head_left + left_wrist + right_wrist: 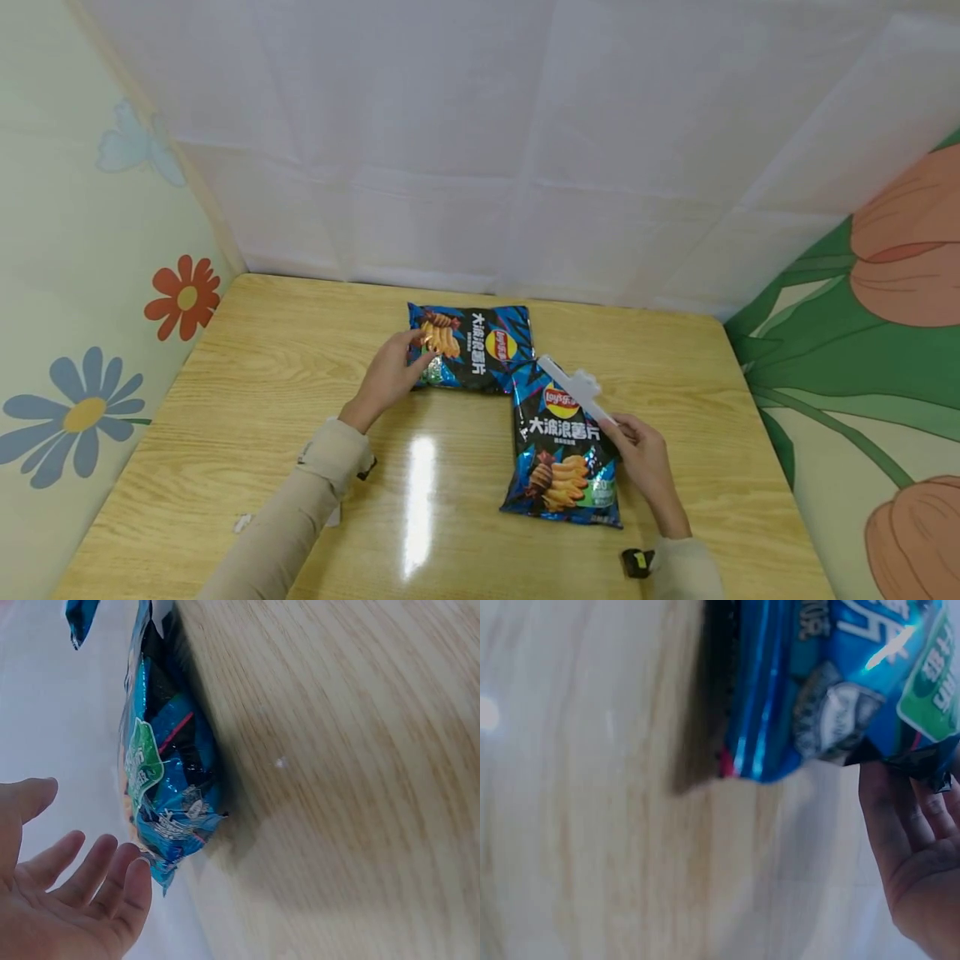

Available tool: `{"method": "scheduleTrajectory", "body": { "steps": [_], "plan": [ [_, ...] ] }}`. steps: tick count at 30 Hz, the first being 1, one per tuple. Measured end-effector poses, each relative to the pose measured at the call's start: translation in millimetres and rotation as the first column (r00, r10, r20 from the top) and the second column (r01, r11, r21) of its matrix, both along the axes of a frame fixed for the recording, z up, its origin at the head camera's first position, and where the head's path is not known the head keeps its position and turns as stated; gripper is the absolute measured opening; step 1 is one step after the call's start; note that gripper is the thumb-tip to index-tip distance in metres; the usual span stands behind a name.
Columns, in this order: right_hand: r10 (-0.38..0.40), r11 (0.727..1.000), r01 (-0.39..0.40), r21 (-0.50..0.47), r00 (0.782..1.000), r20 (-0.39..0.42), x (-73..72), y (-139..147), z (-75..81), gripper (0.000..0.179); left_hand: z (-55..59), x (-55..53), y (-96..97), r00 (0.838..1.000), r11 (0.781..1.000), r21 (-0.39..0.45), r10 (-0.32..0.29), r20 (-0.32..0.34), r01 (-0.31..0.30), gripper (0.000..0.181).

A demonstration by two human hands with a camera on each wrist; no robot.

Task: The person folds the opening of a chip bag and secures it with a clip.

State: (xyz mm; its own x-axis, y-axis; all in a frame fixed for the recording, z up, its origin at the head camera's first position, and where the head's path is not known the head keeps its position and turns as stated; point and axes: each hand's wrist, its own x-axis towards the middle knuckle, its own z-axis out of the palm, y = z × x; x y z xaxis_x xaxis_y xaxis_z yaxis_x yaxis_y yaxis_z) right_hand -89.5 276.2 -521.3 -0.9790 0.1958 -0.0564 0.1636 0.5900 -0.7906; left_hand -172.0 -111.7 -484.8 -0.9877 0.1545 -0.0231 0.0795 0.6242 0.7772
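Two blue-black chip bags lie on the wooden table. The far bag (pixel 468 348) lies sideways; its corner meets the top of the near bag (pixel 562 467), which points toward me. My left hand (pixel 392 371) is at the far bag's left end, thumb and fingers apart with nothing between them. In the left wrist view, the loosely bent fingers of this hand (pixel 82 900) are beside the bag's end (pixel 176 780); contact is unclear. With my right hand (pixel 641 450) I pinch one end of a white bag clip (pixel 573 387), a long strip with a cloud-shaped tab, over the near bag's upper right.
The table (pixel 300 350) ends at a hanging white cloth (pixel 450 167) behind the bags. Painted flower panels (pixel 900 350) stand on both sides. A small white scrap (pixel 242 522) lies at the left, and another white piece shows partly beside my left sleeve (pixel 292 517).
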Motion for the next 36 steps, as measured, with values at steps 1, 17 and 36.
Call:
{"method": "scheduleTrajectory", "body": {
  "steps": [1,17,36],
  "plan": [
    [-0.005,1.000,0.005,0.004,1.000,0.003,-0.6,1.2,0.0,0.027,-0.7,-0.2,-0.6,1.000,1.000,0.003,0.011,0.006,-0.011,0.051],
    [-0.069,0.996,0.068,0.052,0.997,0.017,-8.6,19.4,3.8,0.035,-9.5,-7.1,-7.9,0.986,0.986,0.114,0.103,0.131,-0.118,0.061],
    [-0.155,0.985,0.153,0.074,0.988,0.025,-20.3,40.6,2.8,0.039,-14.0,-20.3,-13.3,0.959,0.955,0.240,0.109,0.263,-0.174,0.072]
  ]
}}
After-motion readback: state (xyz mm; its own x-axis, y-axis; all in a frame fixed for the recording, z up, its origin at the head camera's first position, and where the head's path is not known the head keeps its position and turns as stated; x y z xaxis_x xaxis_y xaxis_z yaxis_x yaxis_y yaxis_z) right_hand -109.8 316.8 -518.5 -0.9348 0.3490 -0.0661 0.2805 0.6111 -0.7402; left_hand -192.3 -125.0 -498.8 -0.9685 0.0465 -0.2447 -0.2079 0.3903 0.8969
